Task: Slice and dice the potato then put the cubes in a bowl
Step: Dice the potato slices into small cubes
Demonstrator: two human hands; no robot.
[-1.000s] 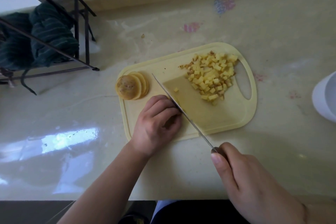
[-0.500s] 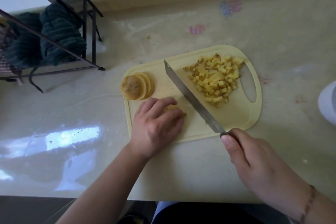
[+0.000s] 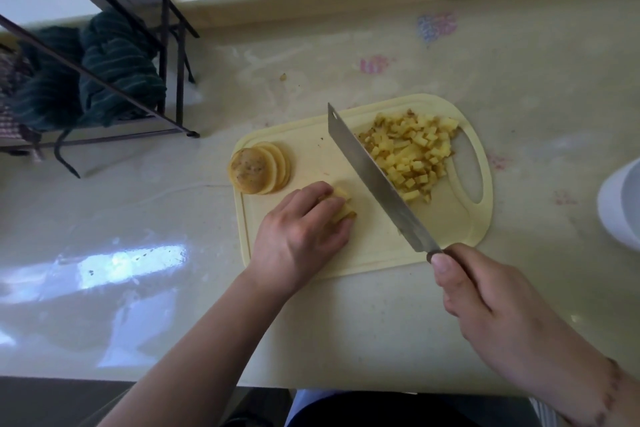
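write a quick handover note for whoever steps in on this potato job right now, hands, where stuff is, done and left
Left hand holds a small stack of pale potato strips on the pale yellow plastic cutting board.
Right hand grips the steel cleaver, blade laid against the heap of diced potato cubes.
Done: that heap of cubes, at the board's handle end.
Left: dice the held strips and the stack of round potato slices at the board's left edge, then move all cubes into the white bowl at the right edge of view.
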